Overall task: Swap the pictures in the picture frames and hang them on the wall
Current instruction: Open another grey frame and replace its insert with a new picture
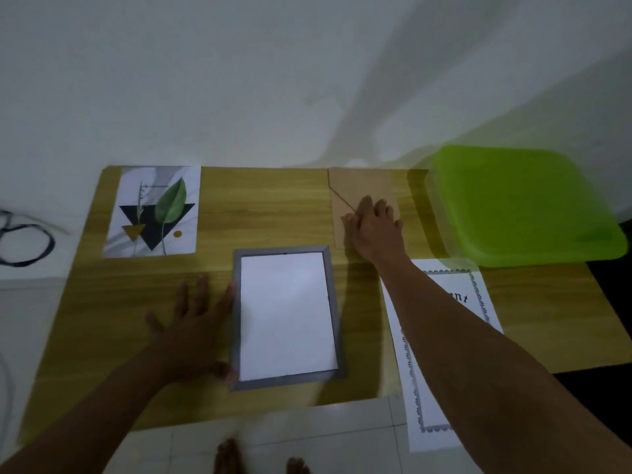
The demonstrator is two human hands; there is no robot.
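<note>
swapping looks half done: grey rectangular picture frame (284,378) at 6 o'clock holds a white sheet (287,313), flat left hand (191,333) steadying it. right hand (374,227) on brown cardboard backing board (359,186), 1 o'clock, grip unclear. closing, hanging remain.

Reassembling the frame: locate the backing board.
Head view: backing board at the far edge of the table, right of centre, under the right hand, beside the green tray.
</note>
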